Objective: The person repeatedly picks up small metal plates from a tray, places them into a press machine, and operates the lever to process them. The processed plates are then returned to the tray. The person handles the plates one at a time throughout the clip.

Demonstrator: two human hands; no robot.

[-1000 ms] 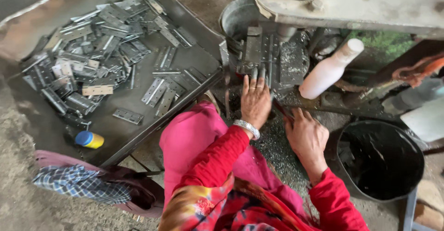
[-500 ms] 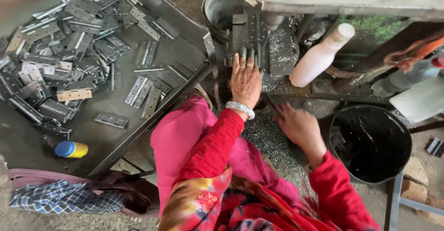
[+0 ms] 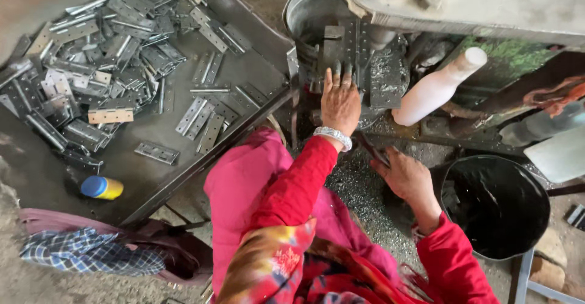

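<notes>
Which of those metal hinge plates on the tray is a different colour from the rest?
The tan, rusty-looking plate lying flat at the pile's lower edge; the others are grey.

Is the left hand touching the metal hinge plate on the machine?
Touching: in the head view, left hand fingertips lie on the metal hinge plate.

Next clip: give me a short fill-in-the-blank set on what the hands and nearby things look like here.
1. The left hand lies flat on a metal hinge plate, with a silver ____ on its wrist.
2. The right hand is beside a round ____ bucket.
3. The tray on the left holds a pile of metal ____.
4. The small bottle on the tray is yellow with a ____ cap.

Missing words: bangle; black; hinges; blue
</notes>
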